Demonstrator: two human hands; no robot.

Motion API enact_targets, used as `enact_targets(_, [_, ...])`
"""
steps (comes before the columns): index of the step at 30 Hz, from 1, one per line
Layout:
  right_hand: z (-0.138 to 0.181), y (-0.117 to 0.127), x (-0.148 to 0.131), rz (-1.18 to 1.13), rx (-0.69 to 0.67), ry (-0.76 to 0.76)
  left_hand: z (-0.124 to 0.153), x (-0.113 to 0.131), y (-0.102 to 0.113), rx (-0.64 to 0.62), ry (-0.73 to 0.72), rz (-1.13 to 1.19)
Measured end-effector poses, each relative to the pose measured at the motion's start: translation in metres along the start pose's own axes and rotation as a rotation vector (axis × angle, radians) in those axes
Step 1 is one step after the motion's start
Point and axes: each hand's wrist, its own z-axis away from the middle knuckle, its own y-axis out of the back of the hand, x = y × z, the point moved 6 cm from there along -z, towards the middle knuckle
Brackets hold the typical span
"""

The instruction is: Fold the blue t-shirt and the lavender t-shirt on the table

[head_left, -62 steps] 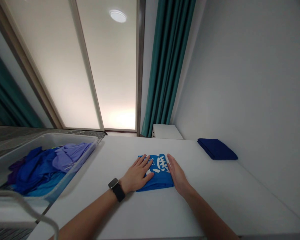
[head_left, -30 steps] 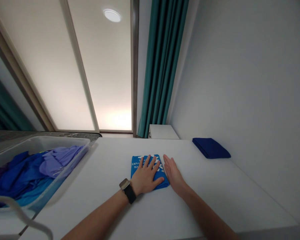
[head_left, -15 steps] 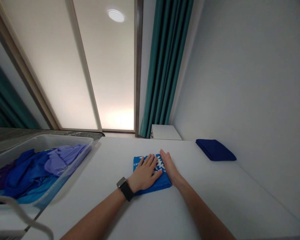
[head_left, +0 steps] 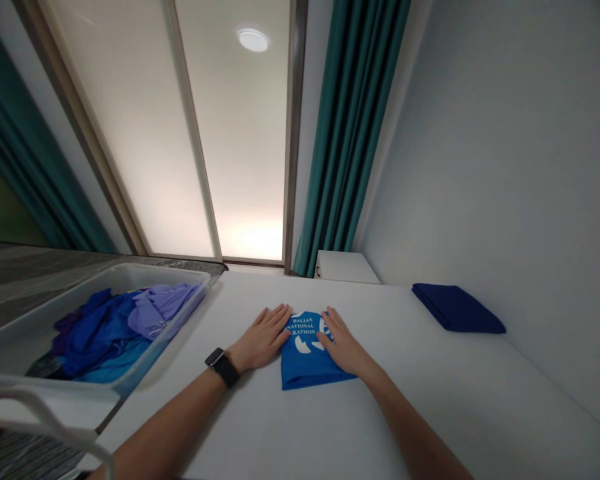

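Note:
A folded blue shirt (head_left: 310, 367) with white print lies flat on the white table (head_left: 290, 433) in front of me. My left hand (head_left: 264, 337), with a black watch (head_left: 223, 367) at the wrist, rests flat at the shirt's left edge, fingers stretched forward. Across from it my right hand (head_left: 345, 343) lies over the shirt's right side, fingers extended and thumb apart. It covers part of the print. Neither hand grips the cloth.
To the left, a white plastic tub (head_left: 155, 270) holds crumpled blue, purple and lavender clothes (head_left: 163, 307). A folded navy cloth (head_left: 457, 309) lies at the right near the wall (head_left: 505, 167). Beyond the table's far edge stands a small white cabinet (head_left: 347, 265).
My left hand has slid left from the top of the shirt to its left edge, uncovering the lettering. My right hand has moved onto the shirt's right side. The view has shifted slightly left.

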Motion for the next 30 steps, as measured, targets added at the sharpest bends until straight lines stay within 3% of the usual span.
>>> enact_targets(4, [0.004, -0.001, -0.007, 0.152, -0.011, 0.071, -0.012, 0.033, 0.011, 0.093, -0.055, -0.008])
enact_targets(8, [0.007, 0.000, -0.014, 0.277, -0.019, 0.086, -0.015, 0.058, -0.005, -0.007, -0.094, -0.016])
enact_targets(12, [0.009, 0.002, -0.016, 0.325, -0.046, 0.028, -0.007, 0.053, -0.018, -0.044, -0.078, -0.044])
enact_targets(20, [0.007, 0.000, -0.006, 0.158, -0.027, 0.011, 0.007, 0.043, -0.015, -0.044, -0.053, -0.031])
enact_targets(23, [0.004, 0.004, 0.006, -0.044, 0.029, -0.019, 0.008, 0.033, -0.007, -0.079, -0.078, 0.047])
enact_targets(26, [0.003, 0.011, 0.016, -0.199, 0.096, -0.054, 0.009, 0.024, 0.014, -0.037, -0.078, 0.131])
enact_targets(30, [0.005, 0.011, 0.014, -0.140, 0.056, 0.033, 0.013, 0.049, 0.039, 0.020, -0.258, 0.198])
